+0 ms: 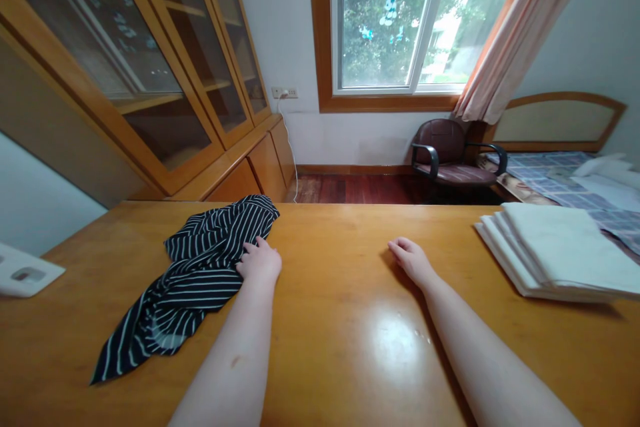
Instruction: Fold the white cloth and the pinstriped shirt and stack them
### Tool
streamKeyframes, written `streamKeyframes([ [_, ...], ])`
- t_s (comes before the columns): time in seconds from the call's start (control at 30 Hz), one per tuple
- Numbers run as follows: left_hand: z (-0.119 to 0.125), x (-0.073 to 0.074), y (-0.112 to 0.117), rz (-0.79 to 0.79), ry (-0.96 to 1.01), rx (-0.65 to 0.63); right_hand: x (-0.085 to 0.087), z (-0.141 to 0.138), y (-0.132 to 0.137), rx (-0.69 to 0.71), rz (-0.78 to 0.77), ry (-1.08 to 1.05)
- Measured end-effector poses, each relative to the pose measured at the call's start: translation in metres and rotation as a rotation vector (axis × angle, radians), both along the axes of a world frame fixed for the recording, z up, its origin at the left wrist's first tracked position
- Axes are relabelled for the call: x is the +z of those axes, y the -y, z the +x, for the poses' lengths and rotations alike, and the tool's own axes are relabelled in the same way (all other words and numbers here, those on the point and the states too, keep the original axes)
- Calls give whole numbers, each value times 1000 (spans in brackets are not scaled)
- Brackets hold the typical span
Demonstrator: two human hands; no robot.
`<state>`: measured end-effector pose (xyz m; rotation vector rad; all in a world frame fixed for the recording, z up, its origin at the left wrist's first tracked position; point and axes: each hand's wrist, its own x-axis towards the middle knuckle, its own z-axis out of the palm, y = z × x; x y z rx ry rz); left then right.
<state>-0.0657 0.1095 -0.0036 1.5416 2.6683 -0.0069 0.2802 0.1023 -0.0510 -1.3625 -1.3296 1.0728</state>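
Note:
A crumpled black cloth with white stripes (pixel 200 273) lies on the left half of the wooden table (pixel 330 347). My left hand (pixel 260 260) rests at its right edge, fingers spread and touching the fabric without gripping it. What kind of garment or cloth it is, I cannot tell from its folds. My right hand (pixel 410 259) is held at the table surface right of the middle, its fingers curled together with nothing visible in them. Bare tabletop lies between the two hands.
To the right is a stack of folded white cloths (pixel 555 247). A white plastic object (pixel 30 273) sits at the left edge. Beyond the table are a glass-door cabinet (pixel 150 127), a maroon armchair (pixel 445 147) and a bed (pixel 565 173).

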Motion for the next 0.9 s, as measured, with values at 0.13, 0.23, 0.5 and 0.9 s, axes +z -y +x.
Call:
streamKeyframes([
  [0.13,8,3,-1,-15,24,-110,0,0,0,17,12,52],
  [0.23,33,2,3,-12,38,-265,-1,0,-1,17,10,77],
  [0.5,80,-12,24,55,140,-781,-2,-1,0,20,8,104],
  [0.9,25,20,15,208,43,-267,3,-4,2,-11,9,88],
])
